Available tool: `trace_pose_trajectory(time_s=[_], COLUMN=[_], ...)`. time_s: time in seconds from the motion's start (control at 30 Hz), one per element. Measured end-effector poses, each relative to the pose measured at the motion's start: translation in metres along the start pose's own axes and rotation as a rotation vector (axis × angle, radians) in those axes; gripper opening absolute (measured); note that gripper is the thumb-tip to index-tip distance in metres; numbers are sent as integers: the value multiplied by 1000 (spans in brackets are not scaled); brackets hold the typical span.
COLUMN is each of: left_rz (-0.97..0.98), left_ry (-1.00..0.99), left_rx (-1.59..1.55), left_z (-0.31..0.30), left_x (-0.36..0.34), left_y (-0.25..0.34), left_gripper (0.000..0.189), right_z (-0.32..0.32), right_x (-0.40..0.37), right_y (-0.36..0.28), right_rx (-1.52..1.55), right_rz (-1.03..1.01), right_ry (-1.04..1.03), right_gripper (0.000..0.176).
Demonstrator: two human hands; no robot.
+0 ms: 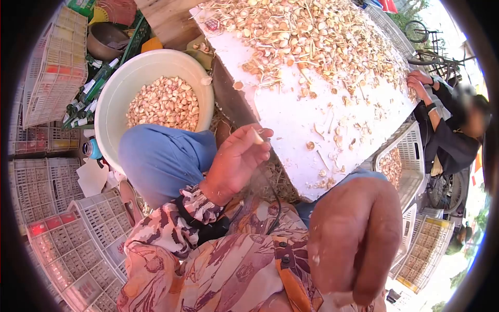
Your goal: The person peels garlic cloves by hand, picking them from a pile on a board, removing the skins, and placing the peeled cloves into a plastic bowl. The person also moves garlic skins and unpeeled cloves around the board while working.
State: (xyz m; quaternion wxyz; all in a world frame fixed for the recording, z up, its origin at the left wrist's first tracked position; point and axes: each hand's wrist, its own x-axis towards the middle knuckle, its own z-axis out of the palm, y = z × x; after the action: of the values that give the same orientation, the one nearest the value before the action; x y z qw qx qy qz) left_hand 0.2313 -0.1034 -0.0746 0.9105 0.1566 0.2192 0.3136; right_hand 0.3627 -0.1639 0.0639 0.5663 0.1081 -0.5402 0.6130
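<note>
My left hand (236, 164) is raised beside the near left edge of the white board (291, 140), its fingers pinched on a pale garlic clove (255, 136). Very near the camera, at the lower right, my right hand (356, 239) hangs with its fingers curled down. Whatever its fingertips hold, if anything, is hidden. Garlic cloves (312, 31) with dry stalks are heaped on the far part of the board, and skins and bits lie scattered nearer. Left of the board, a large pale tub (106, 104) holds many cloves.
At the right, a person (449, 130) in dark clothes reaches to the board's edge. A white basket (413, 156) of cloves stands beneath. Plastic crates (52, 182) are stacked at the left, near green bottles (96, 86) and a dark pot (104, 40). Bicycles (444, 192) are beyond.
</note>
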Motion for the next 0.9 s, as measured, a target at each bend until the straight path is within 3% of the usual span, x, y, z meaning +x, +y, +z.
trace_pose_trajectory(time_s=[0.13,0.17,0.23,0.37,0.43,0.53,0.57,0.6,0.63,0.67,0.73,0.8,0.83,0.9], left_rz=[-135,-170,-159,-153,-153,-174,-58,52,158,123,146,137,129,119], left_ry=[-195,-172,-176,-192,-193,-68,-41,-16,6,-4,97,150,121,92], left_rx=[192,155,149,79,34,-61,-43,-25,-4,7,-235,-263,-256,-242], left_z=[24,29,25,19,17,10,-3,-15,-22,-24,-26,-26,-27,-29], left_x=[5,6,11,11,10,8,14,19,20,17,15,15,16,16], left_y=[3,1,-4,-7,-4,6,3,-1,-1,5,23,25,25,23], left_gripper=[18,19,19,20,20,19,21,23,25,25,28,28,28,28], right_z=[82,73,46,20,3,-50,-50,-86,-107,-132,-195,-215,-221,-231], right_x=[24,24,28,39,47,60,62,65,51,35,-9,-29,-36,-54], right_y=[11,11,11,11,-2,12,35,51,76,84,58,23,20,23], right_rx=[264,270,295,198,123,38,-309,-1044,-1073,-1070,-1632,-1824,-1829,-2032], right_rz=[-306,-297,-343,-395,-55,3,106,285,451,596,568,851,853,1050], right_ry=[640,626,283,209,105,136,491,238,293,490,695,893,908,641], right_gripper=[18,18,14,16,16,7,15,17,30,25,16,15,15,18])
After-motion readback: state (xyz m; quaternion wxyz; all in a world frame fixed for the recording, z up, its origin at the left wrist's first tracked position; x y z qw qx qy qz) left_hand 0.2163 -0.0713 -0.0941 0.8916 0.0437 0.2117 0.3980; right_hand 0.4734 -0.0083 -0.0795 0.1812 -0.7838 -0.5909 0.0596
